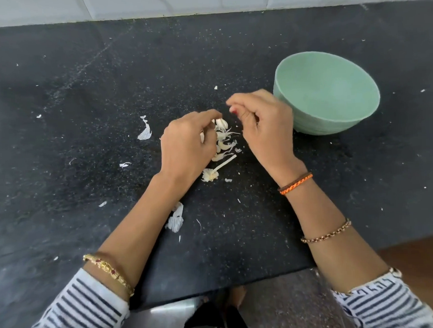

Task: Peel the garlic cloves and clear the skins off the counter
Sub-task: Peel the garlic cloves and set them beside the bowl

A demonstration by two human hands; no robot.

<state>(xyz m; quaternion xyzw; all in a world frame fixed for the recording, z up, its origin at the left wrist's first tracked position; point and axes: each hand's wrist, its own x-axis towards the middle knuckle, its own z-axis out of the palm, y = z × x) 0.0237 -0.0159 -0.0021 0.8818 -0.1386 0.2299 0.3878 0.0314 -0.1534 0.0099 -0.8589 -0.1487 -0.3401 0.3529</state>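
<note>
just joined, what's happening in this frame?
A person is peeling garlic on a dark counter. The left hand pinches a garlic clove above a small pile of skins; the right hand hovers beside it, fingers curled, apparently holding nothing. A green bowl sits to the right. Loose skins remain scattered around.

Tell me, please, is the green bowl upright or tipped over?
Upright: the green bowl stands on the counter with its opening facing up, nothing visible inside.

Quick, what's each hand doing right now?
Left hand: fingers curled round a garlic clove.
Right hand: fingers curled; whether they pinch anything cannot be told.
</note>
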